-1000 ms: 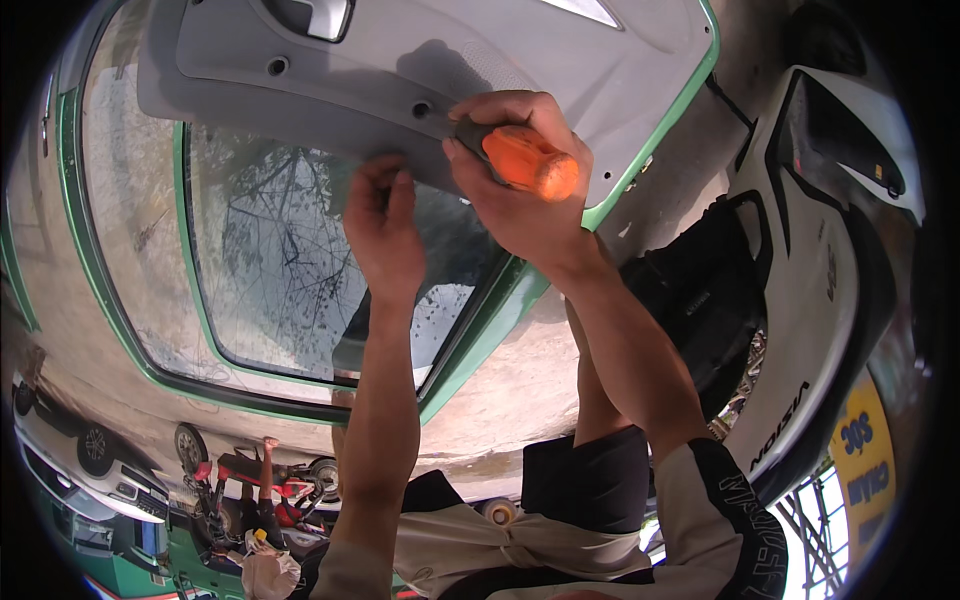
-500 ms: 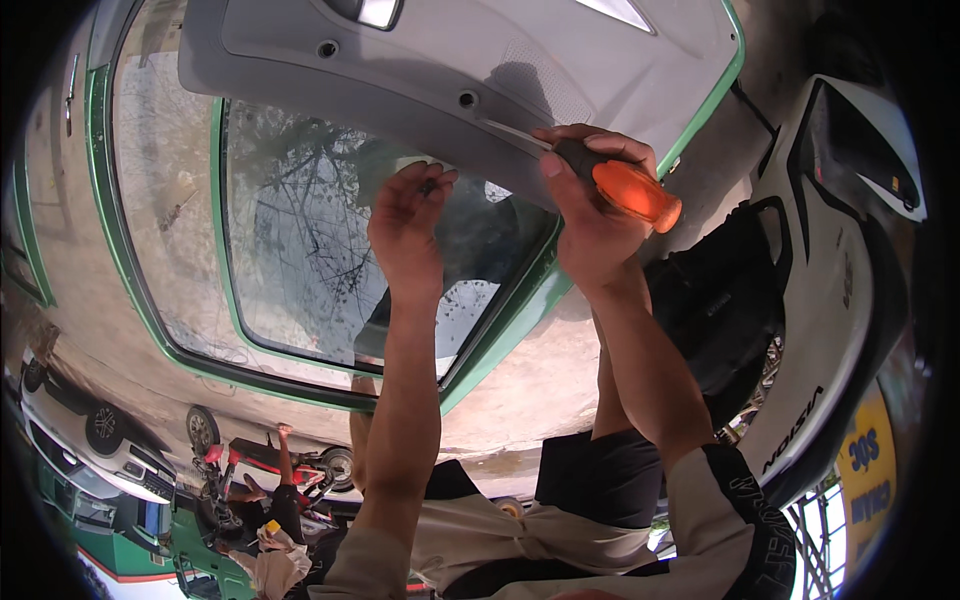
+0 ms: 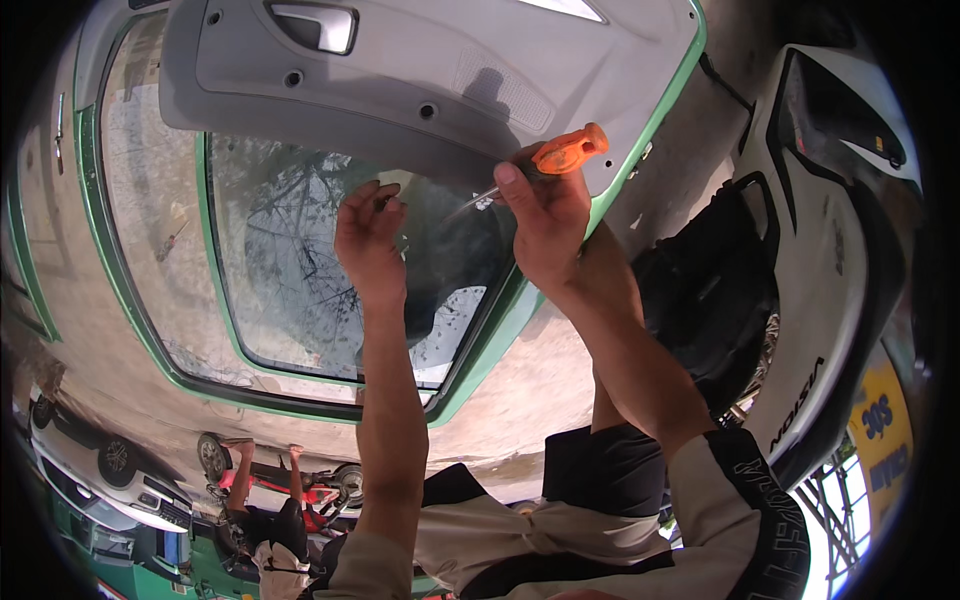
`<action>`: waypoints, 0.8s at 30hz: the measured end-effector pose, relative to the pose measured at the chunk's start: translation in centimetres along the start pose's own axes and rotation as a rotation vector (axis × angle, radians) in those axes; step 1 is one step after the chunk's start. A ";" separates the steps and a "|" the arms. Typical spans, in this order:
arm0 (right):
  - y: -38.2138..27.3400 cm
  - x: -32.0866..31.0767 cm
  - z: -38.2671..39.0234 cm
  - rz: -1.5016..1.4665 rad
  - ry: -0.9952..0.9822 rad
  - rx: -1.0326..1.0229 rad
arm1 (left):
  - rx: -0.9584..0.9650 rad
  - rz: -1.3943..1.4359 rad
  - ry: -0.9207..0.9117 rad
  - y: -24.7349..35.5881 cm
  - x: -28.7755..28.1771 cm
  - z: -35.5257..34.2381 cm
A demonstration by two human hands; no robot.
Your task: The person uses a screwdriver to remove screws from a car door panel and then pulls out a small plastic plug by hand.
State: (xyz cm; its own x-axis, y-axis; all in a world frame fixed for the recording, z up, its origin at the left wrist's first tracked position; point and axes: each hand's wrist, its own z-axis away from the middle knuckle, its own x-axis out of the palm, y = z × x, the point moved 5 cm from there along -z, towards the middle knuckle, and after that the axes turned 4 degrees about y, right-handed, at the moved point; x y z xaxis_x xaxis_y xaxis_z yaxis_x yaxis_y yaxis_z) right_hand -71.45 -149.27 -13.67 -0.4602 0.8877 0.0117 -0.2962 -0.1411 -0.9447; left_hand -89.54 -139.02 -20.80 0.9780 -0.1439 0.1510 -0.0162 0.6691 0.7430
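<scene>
A screwdriver (image 3: 568, 152) with an orange handle and a thin metal shaft is in my right hand (image 3: 550, 225), its tip pointing down and left, clear of the panel. The fingers of my left hand (image 3: 370, 240) pinch a small dark piece (image 3: 382, 202), too small to name surely. Both hands are in front of a green-framed vehicle door. Its grey trim panel (image 3: 380, 60) lies beyond my hands and has round dark holes (image 3: 428, 111) along it. Below the panel is the window glass (image 3: 300, 260), with branches reflected in it.
A white motorbike (image 3: 850, 250) stands close on my right, with a black bag-like thing (image 3: 710, 300) beside it. Lower left, a person (image 3: 275, 530) is near a red motorbike (image 3: 320, 497), and a white car (image 3: 110, 470) stands farther left. The green door edge (image 3: 480, 370) runs just beyond my forearms.
My right hand has turned the screwdriver from pointing up-left near a panel hole to pointing down-left, away from it. My left hand keeps its pinch on the small dark piece.
</scene>
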 end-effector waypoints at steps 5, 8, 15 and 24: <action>0.1 -0.1 0.7 -0.070 -0.030 0.099 | 0.091 -0.038 -0.063 -1.4 0.0 -0.6; 0.5 0.9 1.9 -0.079 -0.032 0.130 | 0.178 -0.081 -0.042 -1.9 -0.6 -1.4; 3.0 1.1 5.2 0.066 -0.132 0.240 | 0.298 -0.714 0.081 -1.7 -2.1 -1.8; 3.1 2.6 6.6 0.060 -0.182 0.272 | 0.485 -0.816 0.054 -2.3 -5.8 -1.6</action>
State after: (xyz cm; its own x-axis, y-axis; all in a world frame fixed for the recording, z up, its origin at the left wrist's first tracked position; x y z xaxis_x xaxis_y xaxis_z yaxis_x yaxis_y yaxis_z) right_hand -79.10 -150.30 -14.39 -0.6183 0.7850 0.0397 -0.4653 -0.3249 -0.8234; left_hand -94.84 -138.55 -24.44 0.7342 -0.3906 -0.5553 0.6031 -0.0005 0.7977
